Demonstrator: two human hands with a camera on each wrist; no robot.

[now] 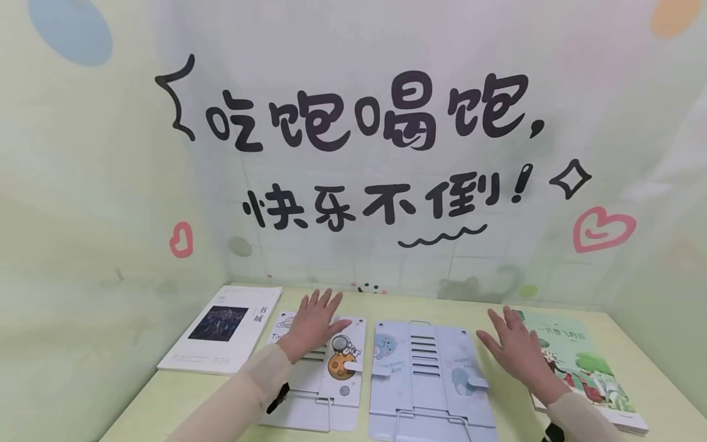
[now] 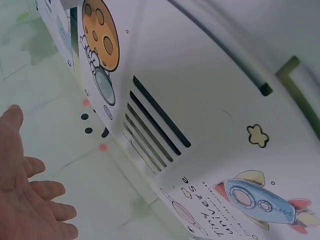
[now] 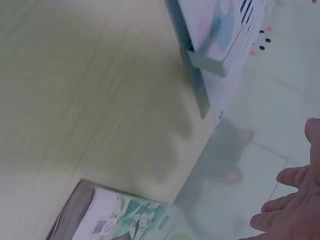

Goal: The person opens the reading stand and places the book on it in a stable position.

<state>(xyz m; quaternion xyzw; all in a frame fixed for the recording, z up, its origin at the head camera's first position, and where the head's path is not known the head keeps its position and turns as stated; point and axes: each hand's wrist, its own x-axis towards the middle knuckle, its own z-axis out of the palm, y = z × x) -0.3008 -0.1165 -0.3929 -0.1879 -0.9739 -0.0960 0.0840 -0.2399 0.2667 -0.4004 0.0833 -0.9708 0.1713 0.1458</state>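
Observation:
My left hand [image 1: 315,325] hovers with fingers spread over a white book stand [image 1: 345,390] printed with an astronaut, a planet and a rocket. In the left wrist view that stand [image 2: 200,115] shows its row of slots, and the left hand [image 2: 30,195] holds nothing. To the right lies a pale blue-lilac book stand [image 1: 394,380] with cartoon prints and a wire support at its front. My right hand [image 1: 516,347] is spread in the air between this stand and a green picture book [image 1: 588,362], holding nothing. Its fingers [image 3: 285,205] are seen apart from both in the right wrist view.
A white book [image 1: 221,331] with a dark picture lies at the table's left. The light wooden table [image 1: 177,399] meets a printed curtain wall [image 1: 353,264] with black lettering at the back. Similar pale walls stand at both sides.

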